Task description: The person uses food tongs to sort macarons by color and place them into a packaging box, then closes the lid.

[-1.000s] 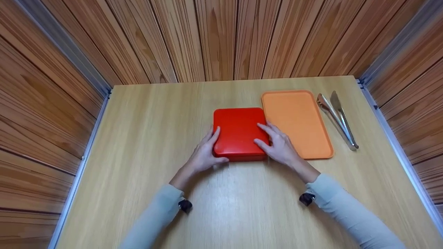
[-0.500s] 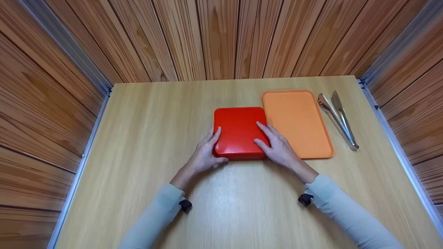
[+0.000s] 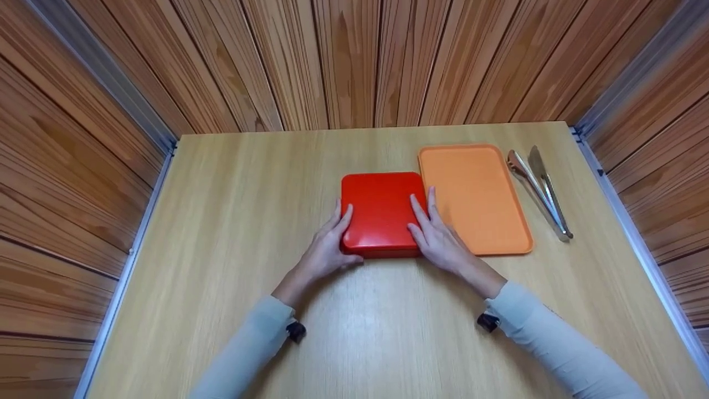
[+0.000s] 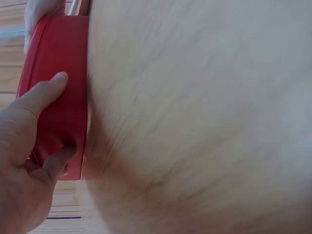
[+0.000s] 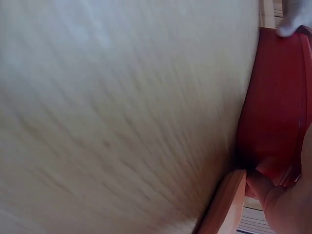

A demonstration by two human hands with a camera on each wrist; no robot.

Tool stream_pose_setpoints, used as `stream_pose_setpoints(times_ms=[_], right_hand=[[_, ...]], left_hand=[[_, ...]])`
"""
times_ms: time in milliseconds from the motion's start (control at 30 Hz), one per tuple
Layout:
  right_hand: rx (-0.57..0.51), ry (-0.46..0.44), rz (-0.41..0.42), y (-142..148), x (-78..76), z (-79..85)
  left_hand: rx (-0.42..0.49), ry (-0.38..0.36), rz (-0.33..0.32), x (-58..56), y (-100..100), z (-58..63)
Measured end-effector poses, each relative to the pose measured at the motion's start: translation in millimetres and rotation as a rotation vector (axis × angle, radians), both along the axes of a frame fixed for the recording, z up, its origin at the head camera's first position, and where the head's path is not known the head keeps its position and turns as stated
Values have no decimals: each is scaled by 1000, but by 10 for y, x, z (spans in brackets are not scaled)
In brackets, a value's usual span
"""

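Observation:
A red square lidded box (image 3: 382,208) sits upright on the table, its lid on. My left hand (image 3: 324,247) grips its front left corner. In the left wrist view, that thumb (image 4: 46,92) lies on the front wall and other fingers curl against the left side. My right hand (image 3: 440,238) holds the right edge, with thumb and index finger on the lid and another finger stretched along the side. In the right wrist view, one fingertip of that hand is tucked low between the box (image 5: 275,102) and the orange tray (image 5: 229,204).
Close along the box's right side lies the orange tray (image 3: 476,194), flat on the wooden table (image 3: 249,210). Metal tongs (image 3: 540,191) rest to the right of the tray. Wood-panelled walls (image 3: 354,66) enclose the back and both sides.
The right hand has shifted slightly on the box, its fingers spreading, with one now reaching farther along the right side. The left hand and the box stay in place.

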State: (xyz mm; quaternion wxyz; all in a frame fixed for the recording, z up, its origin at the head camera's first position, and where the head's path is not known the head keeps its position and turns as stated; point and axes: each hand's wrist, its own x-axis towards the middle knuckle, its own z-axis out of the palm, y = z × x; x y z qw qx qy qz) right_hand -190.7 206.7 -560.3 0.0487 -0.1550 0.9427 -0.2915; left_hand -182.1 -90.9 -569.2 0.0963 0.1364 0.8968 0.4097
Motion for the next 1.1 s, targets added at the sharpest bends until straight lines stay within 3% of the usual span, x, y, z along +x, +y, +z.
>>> stream_pose_setpoints(times_ms=[200, 333, 600, 833, 1100], right_hand=[[80, 6, 4, -9, 25, -12], [63, 7, -2, -5, 30, -9], [-5, -61, -15, 2, -20, 64], [-21, -170, -56, -27, -216, 220], [-22, -216, -107, -100, -519, 270]], left_hand=[[3, 36, 0, 31, 4, -19], [24, 65, -1, 38, -4, -39], [63, 4, 24, 12, -34, -3], [85, -67, 130, -242, 52, 103], [11, -99, 194, -571, 202, 165]])
